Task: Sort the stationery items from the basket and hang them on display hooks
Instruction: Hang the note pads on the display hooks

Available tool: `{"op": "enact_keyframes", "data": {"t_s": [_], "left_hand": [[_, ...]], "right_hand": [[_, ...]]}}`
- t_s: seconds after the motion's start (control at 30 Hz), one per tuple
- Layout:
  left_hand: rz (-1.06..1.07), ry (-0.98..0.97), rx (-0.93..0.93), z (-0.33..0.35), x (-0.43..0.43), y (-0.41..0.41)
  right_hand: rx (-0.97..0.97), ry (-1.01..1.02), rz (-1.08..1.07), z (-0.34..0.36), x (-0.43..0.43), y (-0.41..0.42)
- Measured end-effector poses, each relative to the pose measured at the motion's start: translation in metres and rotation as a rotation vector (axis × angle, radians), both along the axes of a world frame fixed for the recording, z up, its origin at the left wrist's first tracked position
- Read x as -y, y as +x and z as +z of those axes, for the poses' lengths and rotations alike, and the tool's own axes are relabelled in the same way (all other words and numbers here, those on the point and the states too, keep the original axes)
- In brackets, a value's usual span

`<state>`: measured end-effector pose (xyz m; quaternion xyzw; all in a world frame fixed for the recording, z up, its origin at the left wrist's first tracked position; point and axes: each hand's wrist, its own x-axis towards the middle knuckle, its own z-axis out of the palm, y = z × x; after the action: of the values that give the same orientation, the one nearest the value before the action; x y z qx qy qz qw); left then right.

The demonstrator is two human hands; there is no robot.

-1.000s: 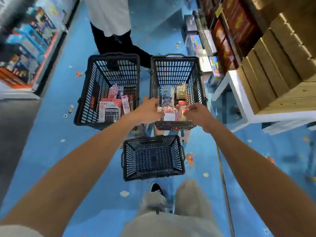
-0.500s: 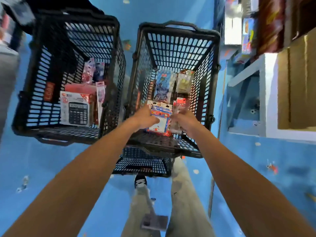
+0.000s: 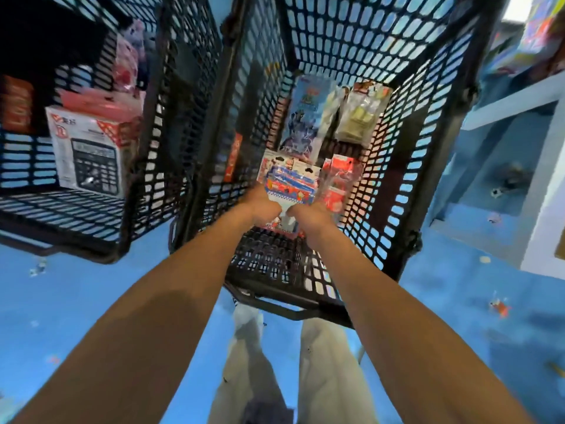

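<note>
Head view only.

Both arms reach into the right basket (image 3: 406, 166), centre of frame. The left hand (image 3: 262, 202) is curled onto the lower left edge of the blue-and-red carded pack (image 3: 290, 179) and grips it. The right hand (image 3: 309, 213) sits at the card's lower right corner with its fingers hidden. I can't tell if it pinches the card, the red pack (image 3: 340, 179) touching it on the right, or nothing. The pack is inside the basket near the front wall, roughly upright. No hooks in frame.

Risks, as I judge them:
- Double pick. The red pack lies against the carded one, so if the right hand has both, two types come out together and the sort is off.
- Snag. The mesh walls are close on both sides, and the hang-tab or a corner could catch a slot on the way up and bend or tear the card.
- A one-edge grip at the bottom leaves the top free to flop, so the pack could fold or slip.
- Knock-on. The blue character pack (image 3: 305, 117) and the yellowish clear bag (image 3: 360, 114) lean just behind, and dragging the front pack could topple them flat.
- Mix-up. The left basket (image 3: 159, 166), upper left, with the calculator box (image 3: 88, 154), sits just beside, so a drop could land in the wrong one.
- The frame is motion-blurred, so labels are unreadable and a type ID from here is weak.
</note>
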<state>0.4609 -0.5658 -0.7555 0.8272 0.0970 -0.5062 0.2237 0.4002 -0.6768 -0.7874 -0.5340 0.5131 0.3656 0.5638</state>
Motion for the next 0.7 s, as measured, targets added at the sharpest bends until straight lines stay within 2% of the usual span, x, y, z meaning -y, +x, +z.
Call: {"op": "enact_keyframes", "data": {"t_s": [0.1, 0.23, 0.4, 0.57, 0.7], "left_hand": [[0.014, -0.005, -0.001, -0.011, -0.001, -0.005], [0.185, -0.025, 0.049, -0.019, -0.001, -0.010], [0.272, 0.013, 0.022, -0.022, -0.001, -0.007], [0.245, 0.003, 0.026, -0.021, -0.001, -0.007], [0.202, 0.014, 0.103, -0.020, 0.004, -0.010]], "right_hand": [[0.004, 0.012, -0.055, -0.004, -0.007, 0.005], [0.029, -0.056, -0.067, -0.010, -0.016, 0.005], [0.007, -0.075, -0.104, -0.012, -0.020, 0.003], [-0.004, -0.058, -0.190, -0.012, -0.021, 0.004], [0.047, -0.070, -0.248, -0.010, -0.026, 0.003]]}}
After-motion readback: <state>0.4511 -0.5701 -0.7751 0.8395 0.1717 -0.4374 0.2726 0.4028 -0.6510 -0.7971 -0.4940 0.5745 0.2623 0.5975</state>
